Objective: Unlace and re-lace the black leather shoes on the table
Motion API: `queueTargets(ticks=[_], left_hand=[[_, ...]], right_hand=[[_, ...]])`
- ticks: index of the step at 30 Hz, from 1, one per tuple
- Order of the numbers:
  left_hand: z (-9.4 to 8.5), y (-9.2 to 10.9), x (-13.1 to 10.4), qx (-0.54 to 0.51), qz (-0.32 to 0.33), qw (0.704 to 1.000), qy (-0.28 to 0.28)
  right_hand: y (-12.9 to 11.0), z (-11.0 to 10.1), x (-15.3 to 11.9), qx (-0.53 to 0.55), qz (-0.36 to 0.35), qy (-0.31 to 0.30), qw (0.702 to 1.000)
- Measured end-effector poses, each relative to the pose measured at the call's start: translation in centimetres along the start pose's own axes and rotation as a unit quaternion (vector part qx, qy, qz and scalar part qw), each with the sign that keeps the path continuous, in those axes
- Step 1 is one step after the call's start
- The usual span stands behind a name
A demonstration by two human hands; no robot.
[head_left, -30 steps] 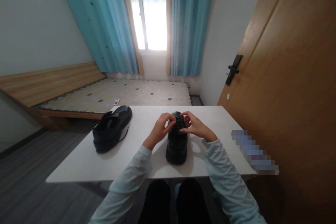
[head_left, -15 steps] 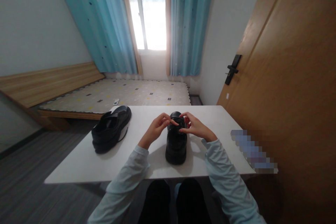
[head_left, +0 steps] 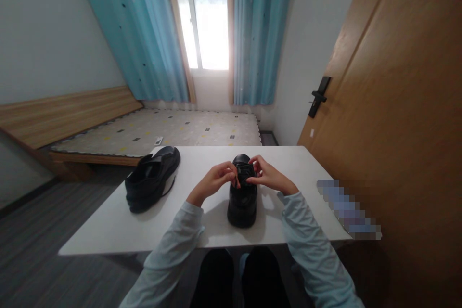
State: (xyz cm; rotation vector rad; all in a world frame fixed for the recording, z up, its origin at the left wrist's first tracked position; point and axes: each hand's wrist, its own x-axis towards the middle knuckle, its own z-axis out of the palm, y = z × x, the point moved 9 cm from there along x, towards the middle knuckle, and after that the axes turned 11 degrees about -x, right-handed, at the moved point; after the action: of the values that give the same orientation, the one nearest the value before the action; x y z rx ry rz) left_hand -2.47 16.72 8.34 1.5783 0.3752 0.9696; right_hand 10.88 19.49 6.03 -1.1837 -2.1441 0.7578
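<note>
A black lace-up shoe stands upright on the white table in front of me, heel toward me and toe away. Dark laces cross its upper between my two hands. My left hand is at the left edge of the lacing, fingers bent and closed in a pinch, seemingly on a lace; black on black makes the strand hard to see. On the other side, my right hand curves about the shoe's right edge, thumb near the laces and fingers partly hidden behind. Its grip appears to be on the shoe's side.
A second black shoe rests on the left of the white table, one lace trailing. A blurred-out flat item lies at the right edge. Beyond are a bed, blue curtains and a wooden door.
My left hand has drawn back slightly left and toward me, its index finger now bent downward, uncovering more of the laces. My right hand stays nearly in place.
</note>
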Motion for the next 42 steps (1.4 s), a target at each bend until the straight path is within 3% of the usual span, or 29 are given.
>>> queueTargets(ticks=[7,13,15,18,22,25,31,42], left_hand=[[0.4,-0.1,-0.1,0.071,-0.034,0.997,-0.022],[-0.1,-0.4,-0.2,0.120,-0.068,0.990,-0.007],[-0.7,-0.3,-0.1,0.122,-0.054,0.991,0.027],[-2.6,-0.1,0.3,0.126,-0.025,0.984,0.122],[-5.2,-0.6,0.4,0.165,-0.003,0.954,0.250],[-6.1,-1.3,0.5,0.223,-0.018,0.930,0.291],[-5.6,-2.1,1.0,0.271,-0.034,0.925,0.265],[-5.9,-3.7,1.5,0.219,-0.053,0.939,0.261]], right_hand=[[0.7,0.4,0.0,0.008,0.026,-0.009,1.000],[1.0,0.3,-0.2,0.005,0.032,-0.018,0.999],[1.0,-0.1,-0.2,-0.006,0.027,-0.009,1.000],[1.2,-1.3,0.0,-0.030,0.028,0.033,0.999],[1.7,-2.8,0.5,-0.059,0.041,0.104,0.992],[1.9,-3.3,0.8,-0.070,0.055,0.139,0.986],[1.5,-2.8,1.4,-0.069,0.049,0.147,0.985],[2.3,-1.3,2.6,0.009,0.073,0.140,0.988]])
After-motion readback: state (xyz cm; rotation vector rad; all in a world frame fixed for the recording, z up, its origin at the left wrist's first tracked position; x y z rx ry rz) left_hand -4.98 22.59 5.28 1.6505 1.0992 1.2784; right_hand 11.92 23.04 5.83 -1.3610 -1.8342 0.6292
